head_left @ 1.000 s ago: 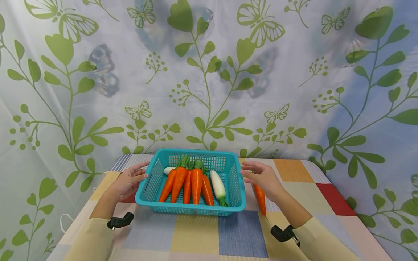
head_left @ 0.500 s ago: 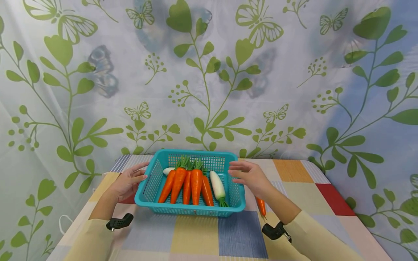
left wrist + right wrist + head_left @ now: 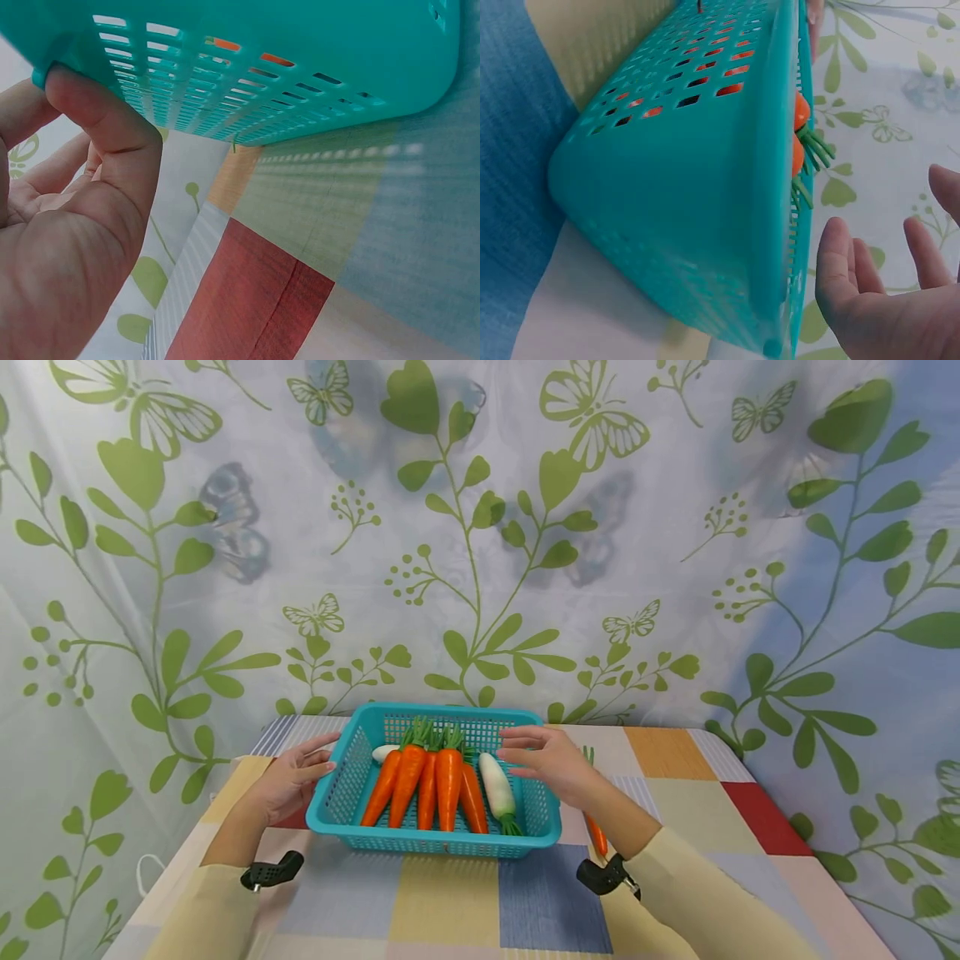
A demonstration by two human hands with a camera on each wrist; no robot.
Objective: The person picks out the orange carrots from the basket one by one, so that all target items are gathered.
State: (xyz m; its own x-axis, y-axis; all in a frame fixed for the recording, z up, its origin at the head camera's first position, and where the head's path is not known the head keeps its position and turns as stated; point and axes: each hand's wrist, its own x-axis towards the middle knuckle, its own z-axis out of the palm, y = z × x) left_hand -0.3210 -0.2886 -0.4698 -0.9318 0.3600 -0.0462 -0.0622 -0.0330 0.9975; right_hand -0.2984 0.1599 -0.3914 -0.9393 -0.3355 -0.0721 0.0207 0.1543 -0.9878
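Basket [image 3: 337, 793] of carrots [image 3: 427, 777] sat mid-table. Left hand [image 3: 288, 781] gripped its left rim, thumb on the edge. Right hand [image 3: 551, 760] hovered open above the radish [image 3: 497, 785]. Best practice: steady the basket, pinch the radish mid-length, lift straight.

In front of me hangs a pale curtain [image 3: 675, 527] with green leaves and butterflies all over it. My bench [image 3: 675, 760] wears a cloth of yellow, blue, orange and red squares.
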